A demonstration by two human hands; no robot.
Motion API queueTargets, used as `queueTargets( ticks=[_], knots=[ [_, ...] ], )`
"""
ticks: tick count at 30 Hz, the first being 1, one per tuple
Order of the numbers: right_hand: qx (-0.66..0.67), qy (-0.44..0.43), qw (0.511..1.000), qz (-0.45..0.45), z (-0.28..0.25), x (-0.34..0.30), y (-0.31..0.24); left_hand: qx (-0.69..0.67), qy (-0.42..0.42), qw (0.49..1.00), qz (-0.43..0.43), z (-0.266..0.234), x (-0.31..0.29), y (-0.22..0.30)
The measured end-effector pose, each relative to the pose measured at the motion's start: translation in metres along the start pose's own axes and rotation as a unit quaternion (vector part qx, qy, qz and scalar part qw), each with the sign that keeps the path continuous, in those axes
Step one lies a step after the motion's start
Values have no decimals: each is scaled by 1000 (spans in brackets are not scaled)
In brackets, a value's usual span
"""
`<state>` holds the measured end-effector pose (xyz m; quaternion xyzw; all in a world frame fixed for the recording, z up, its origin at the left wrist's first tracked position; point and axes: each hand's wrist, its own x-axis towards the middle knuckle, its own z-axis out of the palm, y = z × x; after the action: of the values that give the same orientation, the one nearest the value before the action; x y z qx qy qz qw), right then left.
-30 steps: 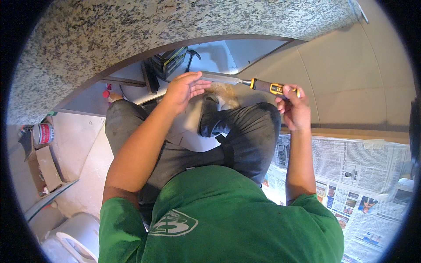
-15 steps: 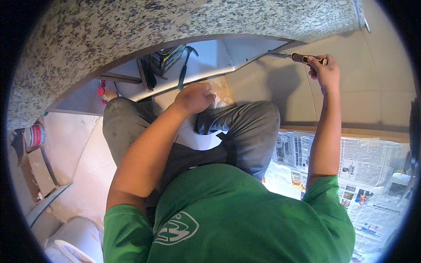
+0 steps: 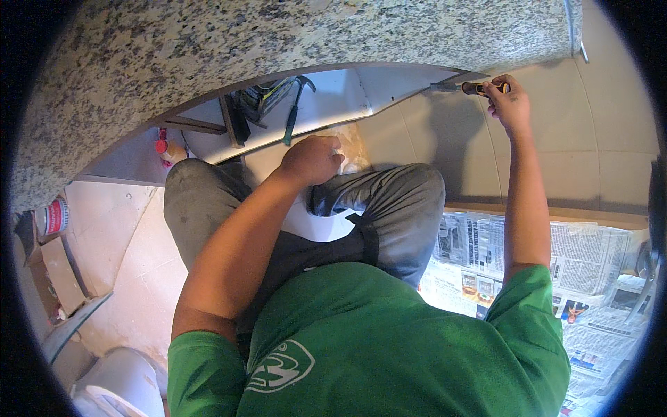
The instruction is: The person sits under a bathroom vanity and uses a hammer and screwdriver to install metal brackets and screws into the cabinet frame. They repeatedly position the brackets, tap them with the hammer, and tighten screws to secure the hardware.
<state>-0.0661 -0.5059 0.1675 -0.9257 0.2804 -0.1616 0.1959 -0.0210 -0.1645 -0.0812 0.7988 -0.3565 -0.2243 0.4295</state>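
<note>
My right hand (image 3: 510,104) is closed round the black and orange handle of a chisel (image 3: 474,88). Its flat metal blade points left, with the tip at the far end of the cabinet's edge, just under the granite countertop (image 3: 313,31). Whether the tip touches the panel, I cannot tell. Above the gap between my knees, my left hand (image 3: 313,160) is closed with its fingers curled. Anything inside that hand is hidden. Just beyond it, a hammer (image 3: 293,115) with a dark green handle lies in the open cabinet (image 3: 337,94).
A dark tool case (image 3: 260,101) and a red-capped bottle (image 3: 167,148) are in the cabinet. Newspaper sheets (image 3: 528,271) cover the floor at right, beside the tiled wall (image 3: 542,146). At left are a can (image 3: 55,216), a cardboard box (image 3: 62,274) and a white rounded object (image 3: 125,382).
My right hand has shifted slightly left and up with the chisel. The left hand stays closed above my knees, almost in place. The view has tilted a little.
</note>
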Motion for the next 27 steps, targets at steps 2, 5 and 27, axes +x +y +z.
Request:
queueTargets(
  ticks=[2, 5, 27],
  knots=[
    [-20, 10, 1000, -10, 0, 6, 4, 9, 1, 1000, 2, 0, 0, 1],
    [-29, 15, 999, -18, -3, 12, 8, 21, -3, 1000, -10, -1, -1, 6],
    [-15, 11, 999, -32, -14, 27, 23, 28, -7, 1000, 3, 2, 1, -2]
  ],
)
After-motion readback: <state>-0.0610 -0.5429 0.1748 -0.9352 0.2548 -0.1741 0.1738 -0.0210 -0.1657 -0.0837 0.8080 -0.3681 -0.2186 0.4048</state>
